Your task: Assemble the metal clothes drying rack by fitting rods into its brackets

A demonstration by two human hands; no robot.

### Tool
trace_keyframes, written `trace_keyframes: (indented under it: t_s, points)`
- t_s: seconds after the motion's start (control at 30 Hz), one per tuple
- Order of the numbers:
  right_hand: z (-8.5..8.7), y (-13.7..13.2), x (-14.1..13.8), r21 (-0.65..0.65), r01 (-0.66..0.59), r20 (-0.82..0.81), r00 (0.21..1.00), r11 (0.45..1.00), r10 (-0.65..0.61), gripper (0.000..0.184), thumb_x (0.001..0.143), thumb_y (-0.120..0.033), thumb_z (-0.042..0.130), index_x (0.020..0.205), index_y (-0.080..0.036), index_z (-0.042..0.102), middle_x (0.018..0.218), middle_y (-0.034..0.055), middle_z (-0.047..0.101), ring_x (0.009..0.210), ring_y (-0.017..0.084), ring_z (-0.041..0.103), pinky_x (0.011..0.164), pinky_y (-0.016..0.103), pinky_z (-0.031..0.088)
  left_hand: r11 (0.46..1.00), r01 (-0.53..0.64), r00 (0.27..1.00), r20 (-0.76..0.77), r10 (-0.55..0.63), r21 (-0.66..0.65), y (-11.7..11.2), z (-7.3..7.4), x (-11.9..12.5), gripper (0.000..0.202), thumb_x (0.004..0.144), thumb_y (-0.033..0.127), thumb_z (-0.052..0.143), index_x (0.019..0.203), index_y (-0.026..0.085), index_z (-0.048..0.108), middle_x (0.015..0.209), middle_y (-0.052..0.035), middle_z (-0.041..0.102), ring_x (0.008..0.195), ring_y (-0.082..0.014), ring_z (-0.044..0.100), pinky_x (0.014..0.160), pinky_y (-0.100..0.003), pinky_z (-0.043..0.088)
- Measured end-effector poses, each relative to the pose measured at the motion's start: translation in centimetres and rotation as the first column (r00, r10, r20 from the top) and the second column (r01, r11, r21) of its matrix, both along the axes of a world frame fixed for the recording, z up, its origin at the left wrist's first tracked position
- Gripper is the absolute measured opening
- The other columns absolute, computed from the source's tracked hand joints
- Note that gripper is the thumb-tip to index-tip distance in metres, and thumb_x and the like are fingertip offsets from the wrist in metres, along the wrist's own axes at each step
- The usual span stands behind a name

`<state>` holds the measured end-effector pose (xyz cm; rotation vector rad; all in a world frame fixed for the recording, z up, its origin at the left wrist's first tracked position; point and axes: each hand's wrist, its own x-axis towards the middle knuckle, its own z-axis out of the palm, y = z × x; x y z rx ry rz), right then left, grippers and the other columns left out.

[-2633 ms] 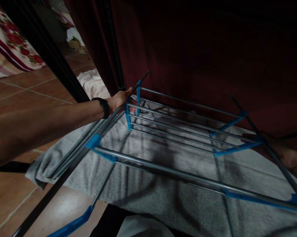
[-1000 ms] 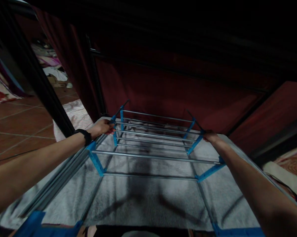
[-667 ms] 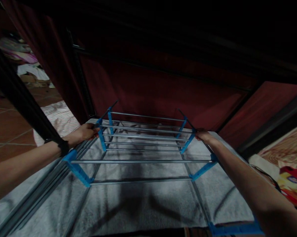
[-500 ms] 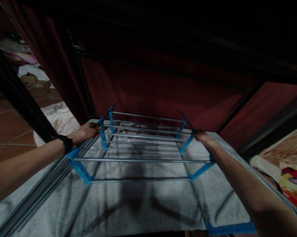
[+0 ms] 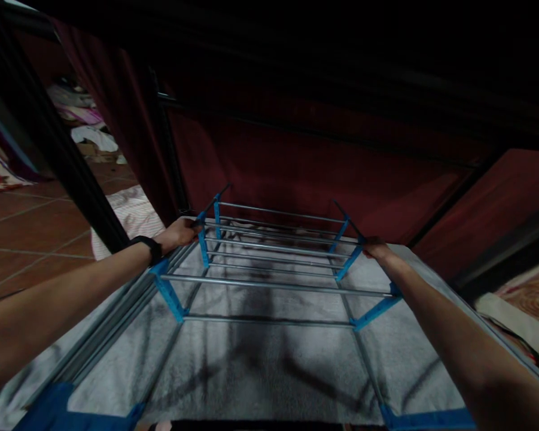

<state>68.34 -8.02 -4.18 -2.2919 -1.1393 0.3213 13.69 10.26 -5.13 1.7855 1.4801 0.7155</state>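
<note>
A rack frame of thin grey metal rods [image 5: 278, 284] and blue plastic brackets [image 5: 169, 297] lies on a grey cloth-covered surface [image 5: 251, 383]. At its left side, my left hand [image 5: 182, 232], with a dark band on the wrist, is closed around the frame by a blue bracket [image 5: 204, 246]. On the opposite side my right hand [image 5: 377, 246] grips the frame beside another blue bracket [image 5: 350, 261]. The fingertips of both hands are partly hidden. Several loose-looking rods [image 5: 112, 326] run along the left edge, under my left forearm.
Dark red curtains [image 5: 296, 173] hang behind the frame, with a dark post [image 5: 63, 143] at left. A striped cloth [image 5: 134, 212] and piled clothes [image 5: 92, 134] lie on the tiled floor [image 5: 40, 239]. A patterned cloth [image 5: 532, 296] is at right.
The view has turned left, so the rack and both hands appear farther right. A blue bracket has come into view at the lower left. Both hands keep their hold on the rack.
</note>
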Motion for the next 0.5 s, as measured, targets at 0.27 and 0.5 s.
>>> trace_keyframes:
  t_s: [0.27,0.5]
  points:
    - [-1.2,-1.0,1.7,0.069,0.062,-0.077,0.995,0.996,-0.057,0.017,0.077,-0.020,0.062,0.063,-0.021,0.051,0.048,-0.0006,0.052,0.048,0.011,0.053,0.047,0.020,0.044,1.000,-0.025,0.998,-0.065,0.027,0.018,-0.2,-1.0,-0.9,0.035,0.067,0.050,0.069,0.062,0.020,0.053,0.054,-0.0026,0.053,0.048,-0.0148,0.045,0.046,-0.026,0.032]
    - [-2.9,0.1,3.0,0.044,0.057,0.013,0.998,0.997,-0.058,0.018,0.079,-0.012,0.055,0.064,-0.021,0.051,0.046,-0.0018,0.051,0.045,0.011,0.054,0.049,0.021,0.046,0.999,-0.036,0.998,-0.057,0.037,0.024,0.0,-0.9,-0.5,0.029,0.070,0.046,0.067,0.063,0.020,0.054,0.054,-0.0025,0.055,0.048,-0.0155,0.047,0.046,-0.026,0.033]
